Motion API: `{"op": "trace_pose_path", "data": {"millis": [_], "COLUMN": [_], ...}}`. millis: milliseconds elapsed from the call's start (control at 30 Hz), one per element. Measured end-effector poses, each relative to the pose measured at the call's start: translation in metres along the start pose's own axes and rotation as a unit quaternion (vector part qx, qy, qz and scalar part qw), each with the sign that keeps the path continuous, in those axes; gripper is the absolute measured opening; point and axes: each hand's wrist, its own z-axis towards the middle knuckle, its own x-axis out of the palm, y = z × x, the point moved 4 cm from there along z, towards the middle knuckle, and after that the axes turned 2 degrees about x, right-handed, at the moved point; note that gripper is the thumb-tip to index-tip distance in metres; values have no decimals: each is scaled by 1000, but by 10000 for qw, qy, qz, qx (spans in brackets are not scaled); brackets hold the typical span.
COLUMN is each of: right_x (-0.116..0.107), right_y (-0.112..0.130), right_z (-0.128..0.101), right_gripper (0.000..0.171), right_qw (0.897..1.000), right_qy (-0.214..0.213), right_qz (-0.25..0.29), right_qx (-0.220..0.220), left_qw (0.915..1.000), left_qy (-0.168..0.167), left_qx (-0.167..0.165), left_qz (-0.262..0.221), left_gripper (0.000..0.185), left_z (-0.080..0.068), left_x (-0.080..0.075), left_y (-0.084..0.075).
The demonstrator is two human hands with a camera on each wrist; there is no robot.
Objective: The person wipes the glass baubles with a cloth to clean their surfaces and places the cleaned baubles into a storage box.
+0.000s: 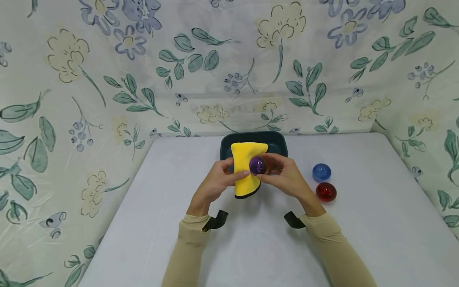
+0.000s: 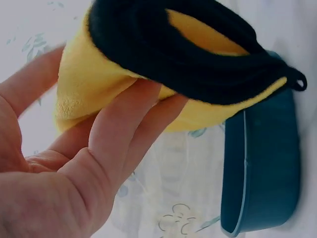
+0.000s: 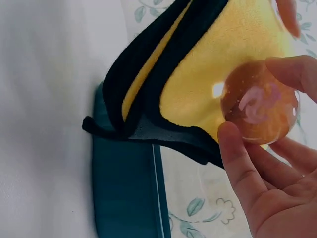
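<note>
My left hand (image 1: pixel 220 181) grips a folded yellow cloth (image 1: pixel 241 159) with dark edging, thumb in front and fingers behind it. A clear purple ball (image 1: pixel 257 165) is pinched between the thumb and fingers of my right hand (image 1: pixel 287 175), right against the cloth's front. In the right wrist view the ball (image 3: pixel 260 102) looks see-through with a pale swirl inside, and the cloth (image 3: pixel 223 59) lies behind it. The left wrist view shows the cloth's dark border (image 2: pixel 173 64) and a small loop (image 2: pixel 298 79) at its corner.
Behind the hands stands a dark teal tray (image 1: pixel 277 137), partly hidden by the cloth. To the right on the white table (image 1: pixel 172 171) lie a blue ball (image 1: pixel 321 172) and a red ball (image 1: pixel 326 192), close together. Flower-patterned fabric (image 1: pixel 201 91) hangs behind and at both sides.
</note>
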Motion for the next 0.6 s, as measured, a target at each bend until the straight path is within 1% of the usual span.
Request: {"op": "trace_pose_path", "data": {"millis": [67, 300, 433, 600], "right_x": [1, 5, 7, 8], "right_y": [0, 5, 5, 5], "right_z": [0, -3, -3, -4], "right_gripper": [63, 62, 63, 62], "right_qw": [10000, 9994, 9990, 9988], "right_qy": [39, 135, 71, -104], "right_qz": [23, 304, 400, 403], "right_qx": [22, -128, -180, -264], "left_qw": [9999, 9986, 9978, 9970], "left_qy": [0, -127, -128, -27], "left_qx": [75, 11, 74, 105], "left_qz": [134, 512, 648, 770], "left_gripper": [47, 44, 39, 38], "left_z": [0, 0, -3, -7], "left_x": [2, 4, 4, 3], "left_y": [0, -1, -2, -3]}}
